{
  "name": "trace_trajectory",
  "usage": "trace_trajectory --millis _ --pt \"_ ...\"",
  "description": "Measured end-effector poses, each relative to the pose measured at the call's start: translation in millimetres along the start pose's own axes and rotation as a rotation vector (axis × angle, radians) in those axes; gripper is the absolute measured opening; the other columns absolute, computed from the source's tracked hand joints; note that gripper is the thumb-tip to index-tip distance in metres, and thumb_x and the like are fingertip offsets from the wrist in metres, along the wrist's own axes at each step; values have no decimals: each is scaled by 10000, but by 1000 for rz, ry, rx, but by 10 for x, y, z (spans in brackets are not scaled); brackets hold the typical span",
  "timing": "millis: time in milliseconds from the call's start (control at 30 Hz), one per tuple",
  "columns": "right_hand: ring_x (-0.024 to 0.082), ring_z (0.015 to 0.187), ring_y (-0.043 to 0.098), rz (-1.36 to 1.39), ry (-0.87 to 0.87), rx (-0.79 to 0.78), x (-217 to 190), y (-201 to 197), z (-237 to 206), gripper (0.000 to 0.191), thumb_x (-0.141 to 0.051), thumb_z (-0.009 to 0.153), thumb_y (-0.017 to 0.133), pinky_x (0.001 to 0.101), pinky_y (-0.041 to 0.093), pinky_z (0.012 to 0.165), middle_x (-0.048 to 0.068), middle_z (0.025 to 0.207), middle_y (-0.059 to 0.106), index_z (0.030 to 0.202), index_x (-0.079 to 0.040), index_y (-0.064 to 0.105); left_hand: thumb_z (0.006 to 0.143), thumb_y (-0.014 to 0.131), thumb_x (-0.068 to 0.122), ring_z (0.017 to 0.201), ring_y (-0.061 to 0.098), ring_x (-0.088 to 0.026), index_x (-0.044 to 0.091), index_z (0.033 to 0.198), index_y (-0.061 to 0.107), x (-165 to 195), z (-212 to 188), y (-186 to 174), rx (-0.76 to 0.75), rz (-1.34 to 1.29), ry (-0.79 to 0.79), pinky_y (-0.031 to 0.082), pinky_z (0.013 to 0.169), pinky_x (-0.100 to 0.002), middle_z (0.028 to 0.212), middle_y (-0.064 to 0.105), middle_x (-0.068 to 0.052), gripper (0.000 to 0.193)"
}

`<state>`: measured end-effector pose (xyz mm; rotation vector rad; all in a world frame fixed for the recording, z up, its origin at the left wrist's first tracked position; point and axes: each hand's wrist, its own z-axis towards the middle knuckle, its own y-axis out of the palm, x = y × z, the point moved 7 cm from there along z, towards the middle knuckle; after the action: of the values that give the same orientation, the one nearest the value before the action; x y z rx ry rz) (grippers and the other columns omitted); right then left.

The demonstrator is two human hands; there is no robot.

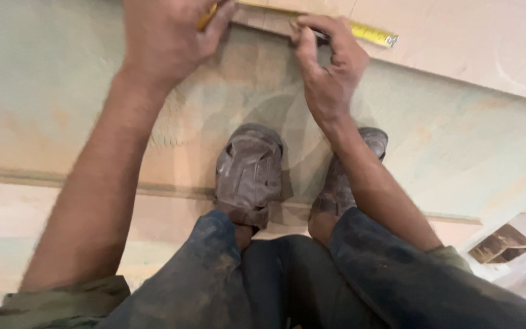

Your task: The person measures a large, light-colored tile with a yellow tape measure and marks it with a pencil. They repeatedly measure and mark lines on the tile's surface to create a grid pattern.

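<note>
My left hand (165, 36) is at the top of the head view, fingers curled around a yellow object (208, 17), apparently the case of a tape measure, mostly hidden. A yellow tape blade (369, 33) runs from it to the right along the edge of a pale wooden board (458, 36). My right hand (330, 61) pinches a thin dark pencil-like tool (321, 35) against the blade and board. Both hands rest on the board's edge.
I squat on large plywood sheets (50, 97) lying on the floor. My two worn brown shoes (249, 170) stand below the hands, with my dusty blue trousers (263, 280) in front. An open wooden frame piece (500, 244) lies at the right.
</note>
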<state>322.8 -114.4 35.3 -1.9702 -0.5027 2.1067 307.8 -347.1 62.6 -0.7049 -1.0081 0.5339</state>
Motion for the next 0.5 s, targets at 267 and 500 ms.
trace_trajectory --millis 267,500 --pt "146 970 680 182 80 423 -136 -934 51 194 14 1108 539 273 549 868 110 1070 725 1267 34 648 909 850 99 997 627 -236 116 971 727 72 283 -71 -94 -6 -49 443 872 -416 1019 668 -10 139" --pt "142 937 684 188 141 486 -602 -1665 485 177 -14 1064 569 264 535 836 100 985 744 1190 25 687 881 856 110 950 656 -239 105 943 749 27 1005 -440 -42 -43 -63 517 841 -400 987 698 -29 123"
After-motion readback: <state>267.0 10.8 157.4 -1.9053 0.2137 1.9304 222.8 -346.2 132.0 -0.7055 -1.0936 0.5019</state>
